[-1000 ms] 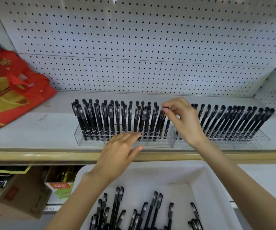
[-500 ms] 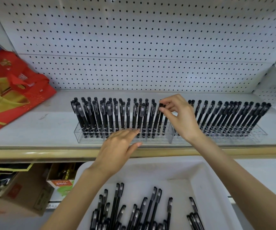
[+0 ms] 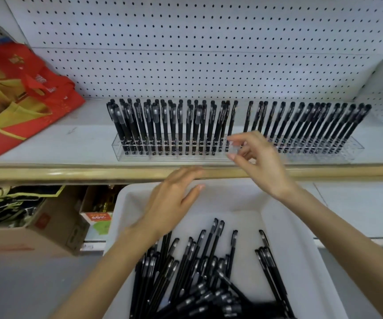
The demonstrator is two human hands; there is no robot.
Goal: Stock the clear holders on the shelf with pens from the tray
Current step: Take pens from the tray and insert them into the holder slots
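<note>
Two clear holders stand side by side on the shelf, the left holder (image 3: pixel 126 155) and the right holder (image 3: pixel 354 147), both packed with upright black pens (image 3: pixel 179 127). A narrow gap shows between the two rows near the middle. A white tray (image 3: pixel 232 199) below the shelf holds several loose black pens (image 3: pixel 199 272). My right hand (image 3: pixel 259 164) hovers in front of the holders' join, fingers spread, holding nothing. My left hand (image 3: pixel 172 203) is flat and open over the tray's far end, empty.
A red and yellow bag (image 3: pixel 20 100) lies on the shelf's left side. White pegboard (image 3: pixel 209 47) backs the shelf. A tan shelf lip (image 3: pixel 70 172) runs along the front. Cardboard boxes (image 3: pixel 36 236) sit below on the left.
My right hand let go of the pen tops and drew back down toward the shelf edge. My left hand dropped from the holder front to above the tray.
</note>
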